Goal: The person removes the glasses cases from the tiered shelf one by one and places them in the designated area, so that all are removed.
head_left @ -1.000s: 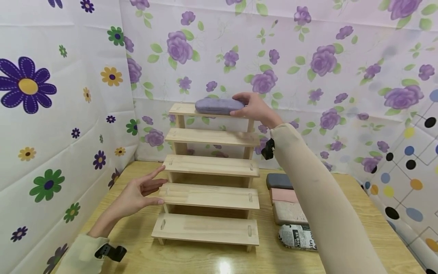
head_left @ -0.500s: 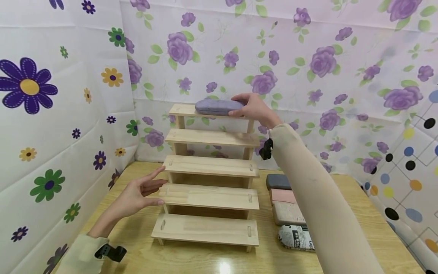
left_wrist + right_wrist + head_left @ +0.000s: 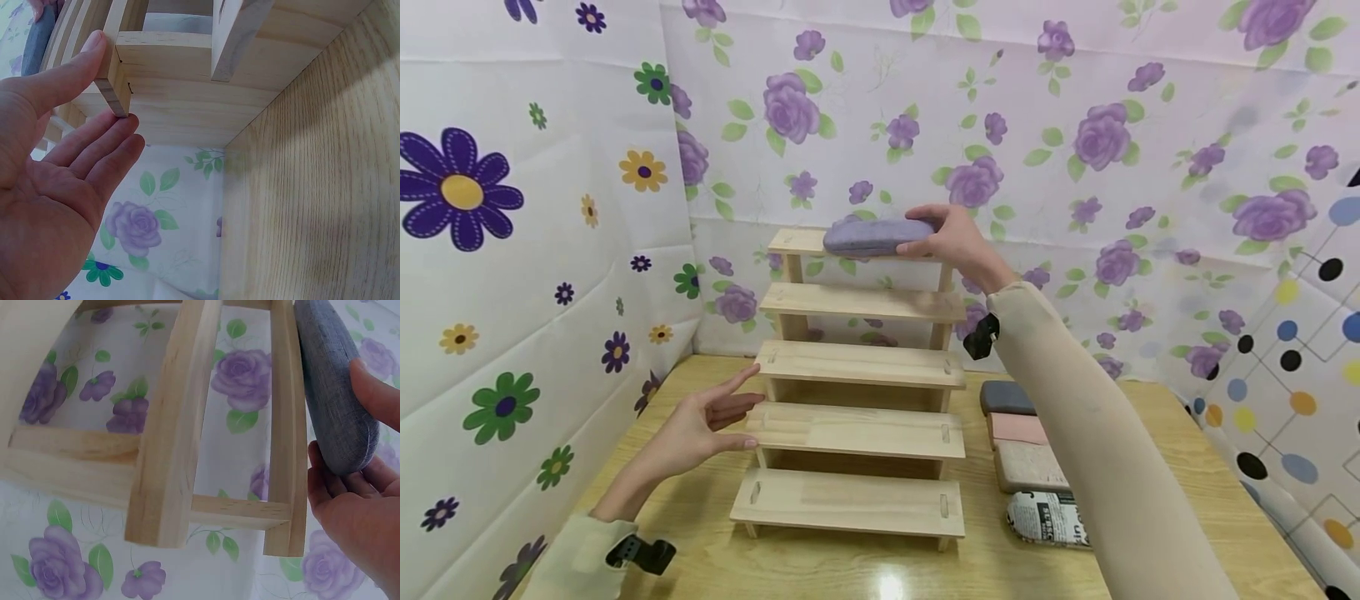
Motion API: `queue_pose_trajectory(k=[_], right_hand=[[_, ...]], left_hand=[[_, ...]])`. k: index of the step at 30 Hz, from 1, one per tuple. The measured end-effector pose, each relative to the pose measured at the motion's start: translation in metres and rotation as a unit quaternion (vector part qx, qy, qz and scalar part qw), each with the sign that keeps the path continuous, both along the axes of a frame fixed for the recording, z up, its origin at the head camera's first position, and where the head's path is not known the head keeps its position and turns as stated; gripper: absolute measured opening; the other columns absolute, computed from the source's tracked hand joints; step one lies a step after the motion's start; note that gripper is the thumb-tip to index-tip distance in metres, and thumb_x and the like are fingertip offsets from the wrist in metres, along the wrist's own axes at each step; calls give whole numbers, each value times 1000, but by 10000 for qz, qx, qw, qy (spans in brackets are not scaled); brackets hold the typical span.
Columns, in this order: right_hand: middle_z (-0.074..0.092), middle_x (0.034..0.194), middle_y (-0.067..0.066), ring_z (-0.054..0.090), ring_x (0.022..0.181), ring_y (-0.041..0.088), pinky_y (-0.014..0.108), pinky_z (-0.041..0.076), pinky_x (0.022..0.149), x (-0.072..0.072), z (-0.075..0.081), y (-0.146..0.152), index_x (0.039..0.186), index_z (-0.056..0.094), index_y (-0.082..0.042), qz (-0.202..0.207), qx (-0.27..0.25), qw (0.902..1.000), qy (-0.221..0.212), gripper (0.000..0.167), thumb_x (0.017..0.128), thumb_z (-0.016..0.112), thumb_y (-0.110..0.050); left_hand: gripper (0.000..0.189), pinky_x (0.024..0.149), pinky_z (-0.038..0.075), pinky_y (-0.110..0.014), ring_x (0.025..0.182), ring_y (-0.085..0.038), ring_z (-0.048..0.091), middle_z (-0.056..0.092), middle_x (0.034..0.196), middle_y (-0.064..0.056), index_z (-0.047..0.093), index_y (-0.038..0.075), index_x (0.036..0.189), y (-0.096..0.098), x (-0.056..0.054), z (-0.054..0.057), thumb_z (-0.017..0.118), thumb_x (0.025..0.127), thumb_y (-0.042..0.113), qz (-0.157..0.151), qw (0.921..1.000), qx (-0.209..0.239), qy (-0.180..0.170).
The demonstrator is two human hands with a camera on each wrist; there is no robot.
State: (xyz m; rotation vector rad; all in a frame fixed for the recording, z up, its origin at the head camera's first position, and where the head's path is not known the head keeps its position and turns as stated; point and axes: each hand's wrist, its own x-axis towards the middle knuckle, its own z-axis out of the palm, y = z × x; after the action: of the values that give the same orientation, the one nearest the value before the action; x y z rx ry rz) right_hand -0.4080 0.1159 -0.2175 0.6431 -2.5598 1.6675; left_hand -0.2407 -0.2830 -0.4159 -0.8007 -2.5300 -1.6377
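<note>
A lavender-grey fabric glasses case point(image 3: 868, 237) lies lengthwise on the top step of a wooden stepped rack point(image 3: 859, 364). My right hand point(image 3: 951, 237) grips the case's right end. In the right wrist view, the thumb lies on one side of the case point(image 3: 340, 394) and the fingers are round the other. My left hand point(image 3: 700, 429) is at the rack's left side, by the second and third steps from the bottom. The left wrist view shows its nearly straight fingers point(image 3: 100, 147) and thumb at the end of a step, the fingertips touching or very near it.
Right of the rack, a dark grey case point(image 3: 1006, 397), a pink case point(image 3: 1017, 428), a beige case point(image 3: 1030, 467) and a newsprint-patterned case point(image 3: 1048, 518) lie in a row on the wooden table point(image 3: 820, 571), partly behind the right sleeve. Flowered cloth point(image 3: 865, 100) hangs behind.
The head view has shifted slightly. Both hands keep nearly the same places, and the lavender-grey glasses case stays on the top step in the right hand's grip.
</note>
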Motion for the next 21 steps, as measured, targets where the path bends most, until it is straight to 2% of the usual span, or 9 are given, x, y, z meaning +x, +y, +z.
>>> queue_pose_trajectory(k=[5, 11, 16, 21], right_hand=[[57, 151, 12, 54, 136, 26, 38, 51, 111, 4, -3, 1, 149, 58, -1, 180, -395, 9991, -2, 69, 87, 88, -5], [61, 145, 15, 59, 128, 28, 39, 51, 110, 11, -5, 1, 148, 58, 3, 297, -687, 9972, 52, 67, 87, 85, -1], [62, 144, 16, 60, 125, 28, 40, 50, 110, 16, -9, 4, 147, 58, 4, 285, -756, 9967, 105, 66, 86, 85, 1], [57, 152, 14, 56, 133, 24, 38, 46, 115, 22, -15, 8, 146, 61, -2, 269, -700, 9971, 101, 65, 87, 87, -3]], left_hand=[[101, 109, 48, -51, 136, -35, 55, 53, 151, -26, 32, 19, 168, -1, 0, -2, 88, 85, 3, -42, 10000, 45, 0], [101, 109, 50, -45, 137, -35, 55, 52, 153, -23, 32, 19, 168, -1, 0, -3, 88, 85, 3, -33, 10000, 41, 8], [102, 109, 50, -46, 137, -36, 55, 54, 151, -24, 32, 19, 168, -1, 0, -2, 88, 85, 3, -34, 10000, 48, 6], [102, 109, 49, -46, 137, -35, 54, 53, 152, -24, 31, 20, 168, -1, 0, -1, 88, 85, 3, -29, 10000, 41, -14]])
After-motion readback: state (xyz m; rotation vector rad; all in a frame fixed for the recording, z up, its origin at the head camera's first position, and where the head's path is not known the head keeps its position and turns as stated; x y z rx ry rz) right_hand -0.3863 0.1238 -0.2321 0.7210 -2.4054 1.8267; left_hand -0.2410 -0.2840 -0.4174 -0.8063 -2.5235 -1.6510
